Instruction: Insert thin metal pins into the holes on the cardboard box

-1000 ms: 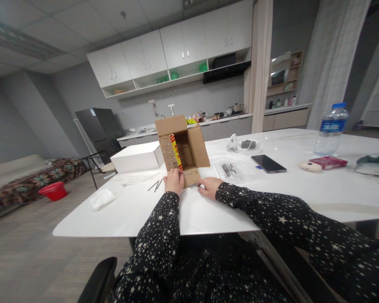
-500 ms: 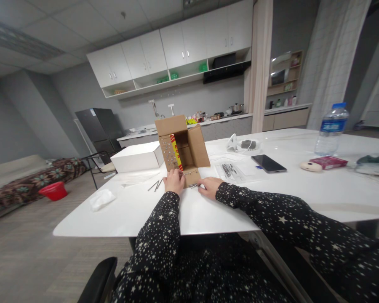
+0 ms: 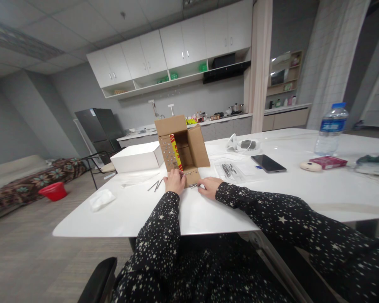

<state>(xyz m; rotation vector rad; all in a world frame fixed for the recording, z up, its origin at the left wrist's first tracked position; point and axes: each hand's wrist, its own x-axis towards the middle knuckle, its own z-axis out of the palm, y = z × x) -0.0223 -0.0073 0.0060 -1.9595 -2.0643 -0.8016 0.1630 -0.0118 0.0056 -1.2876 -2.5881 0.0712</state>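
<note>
Far left of the left hand: crumpled white tissue (image 3: 102,198) on the bench (image 3: 145,210). Nearer, just left of that hand: a few loose metal nails (image 3: 156,185), long axes slanting away. Beyond them, a flat white box (image 3: 135,158).

Left hand (image 3: 174,182): palm down, fingers curled onto the near flap of the cardboard box (image 3: 183,147), pressing rather than gripping. Box directly ahead of both hands, on its side, mouth facing back, flaps spread, rows of nail heads studding the left flap and near flap, red-and-yellow print inside.

Right hand (image 3: 210,187): just right of the flap, fingertips touching small nails (image 3: 193,185) at its corner; pinched or merely resting, cannot tell. Both hands about equally near.

Further right: plastic bag of hardware (image 3: 229,170), phone (image 3: 268,163), water bottle (image 3: 331,128).
</note>
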